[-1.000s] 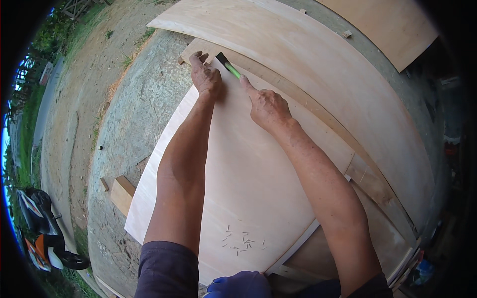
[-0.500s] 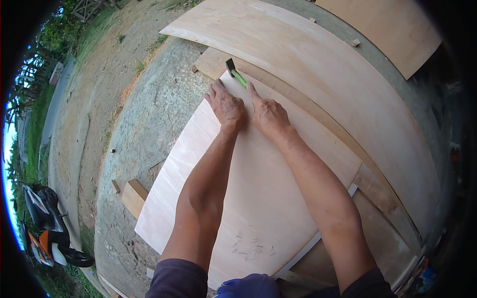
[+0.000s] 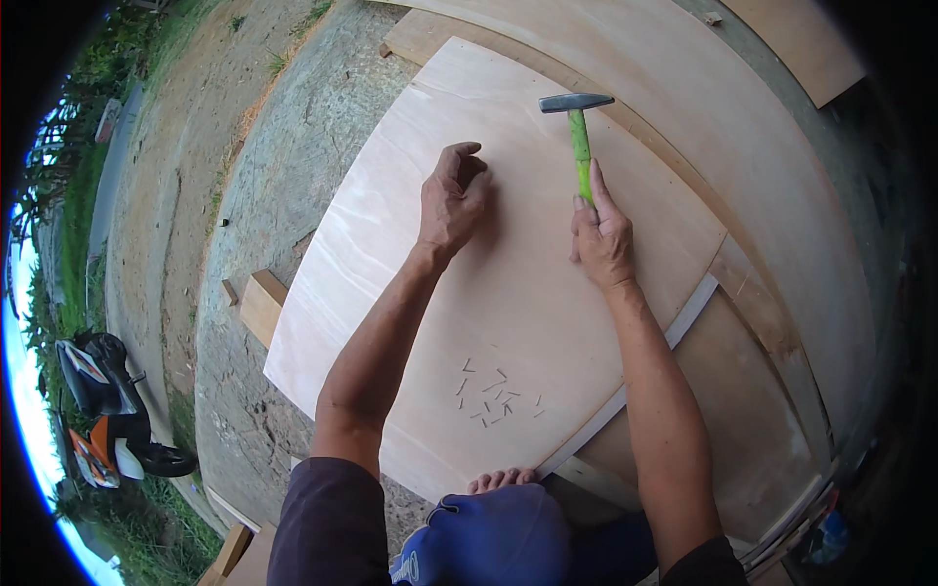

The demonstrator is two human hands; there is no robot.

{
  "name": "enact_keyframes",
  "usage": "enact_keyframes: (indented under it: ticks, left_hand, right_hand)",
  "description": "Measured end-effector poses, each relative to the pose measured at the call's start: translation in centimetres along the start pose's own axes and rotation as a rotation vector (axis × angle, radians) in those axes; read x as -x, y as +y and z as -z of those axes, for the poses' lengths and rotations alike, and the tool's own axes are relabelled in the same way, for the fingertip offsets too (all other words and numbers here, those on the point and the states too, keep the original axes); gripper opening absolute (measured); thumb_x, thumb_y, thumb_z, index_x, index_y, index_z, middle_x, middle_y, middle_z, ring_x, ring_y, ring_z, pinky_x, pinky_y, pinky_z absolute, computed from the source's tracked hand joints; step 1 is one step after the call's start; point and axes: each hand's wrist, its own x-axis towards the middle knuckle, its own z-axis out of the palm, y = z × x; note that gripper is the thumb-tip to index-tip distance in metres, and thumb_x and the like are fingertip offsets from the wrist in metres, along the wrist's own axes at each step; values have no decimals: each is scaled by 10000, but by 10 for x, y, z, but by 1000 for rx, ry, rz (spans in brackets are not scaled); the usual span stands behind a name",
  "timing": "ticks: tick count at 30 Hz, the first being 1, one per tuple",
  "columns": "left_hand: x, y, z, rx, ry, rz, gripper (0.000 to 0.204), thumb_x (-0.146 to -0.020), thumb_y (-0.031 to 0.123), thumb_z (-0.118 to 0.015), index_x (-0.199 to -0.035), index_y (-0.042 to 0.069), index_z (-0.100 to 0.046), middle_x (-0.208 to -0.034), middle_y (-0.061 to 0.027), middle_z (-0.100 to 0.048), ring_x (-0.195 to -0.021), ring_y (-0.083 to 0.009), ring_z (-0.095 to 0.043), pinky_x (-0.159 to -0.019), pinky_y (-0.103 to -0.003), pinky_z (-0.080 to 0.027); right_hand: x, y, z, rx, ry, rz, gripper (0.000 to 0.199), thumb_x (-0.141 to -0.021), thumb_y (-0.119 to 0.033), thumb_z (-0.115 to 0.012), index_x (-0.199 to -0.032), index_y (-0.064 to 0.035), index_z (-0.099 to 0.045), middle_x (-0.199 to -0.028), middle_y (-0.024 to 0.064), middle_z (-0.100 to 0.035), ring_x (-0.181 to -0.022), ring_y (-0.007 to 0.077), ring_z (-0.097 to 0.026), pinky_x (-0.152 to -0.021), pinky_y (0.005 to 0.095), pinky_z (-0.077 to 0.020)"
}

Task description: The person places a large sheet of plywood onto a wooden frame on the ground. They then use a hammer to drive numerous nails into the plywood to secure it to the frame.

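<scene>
My right hand (image 3: 604, 239) is closed round the green handle of a hammer (image 3: 580, 146). Its dark metal head is up, above the far right part of a pale plywood sheet (image 3: 410, 293). Over the same sheet hovers my left hand (image 3: 454, 200), fingers loosely curled with a gap to the thumb and nothing visible in them. Several small nails (image 3: 496, 396) lie scattered on the plywood nearer to me, close to my bare toes (image 3: 501, 480) at the sheet's near edge.
A longer curved plywood sheet (image 3: 782, 234) lies beyond on the right, with a wooden board (image 3: 445, 41) between. Wood blocks (image 3: 262, 305) stick out at the left on rough concrete (image 3: 254, 244). A motorbike (image 3: 117, 410) stands at far left.
Both hands have drawn back from the sheet's far corner. The hammer has come up and to the right with my right hand. My left hand has lifted off the edge.
</scene>
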Motion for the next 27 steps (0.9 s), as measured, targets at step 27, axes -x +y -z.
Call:
enact_keyframes:
  ticks: [27]
  left_hand:
    - [101,12,43,-297,168,202,193,-917,-32,-522,-1108,-31,-543,-991,-211,-648,-889,-323,-643,-804,-422,-516]
  right_hand:
    - [1,4,7,-49,23,-17,601,-1017,-228,-501,-1582,-167,-306,-629,70,-559,-469,185,-586,-455,369,-505]
